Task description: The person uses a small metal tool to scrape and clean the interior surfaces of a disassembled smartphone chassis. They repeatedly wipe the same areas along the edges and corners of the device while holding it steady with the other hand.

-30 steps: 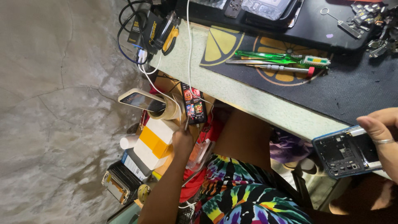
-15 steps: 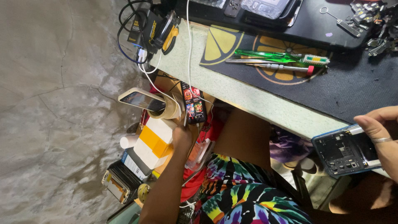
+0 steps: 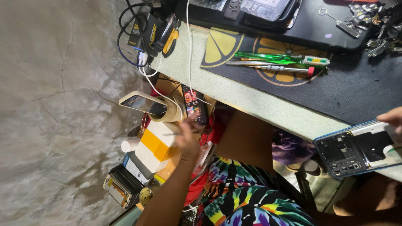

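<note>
My left hand (image 3: 187,140) reaches down beside the table into a cluttered low shelf, fingers pinched on a thin metal tool (image 3: 171,134); the hand is blurred. It hovers over a white and orange box (image 3: 155,144), just below a lit phone (image 3: 195,107). My right hand (image 3: 391,117) shows only partly at the right edge, holding an opened phone body with a blue frame (image 3: 356,151), its bare inside facing up, at the table's near edge.
A dark work mat with lemon-slice prints (image 3: 226,46) holds green-handled tools (image 3: 272,56) and a red-capped screwdriver (image 3: 276,68). Small metal parts (image 3: 372,21) lie top right. A phone on a tape roll (image 3: 142,104), stacked phones (image 3: 121,186) and chargers with cables (image 3: 146,31) crowd the left.
My left hand has lifted slightly off the shelf clutter with a thin tool in its fingers. My right hand has slid toward the frame's right edge, still holding the opened phone.
</note>
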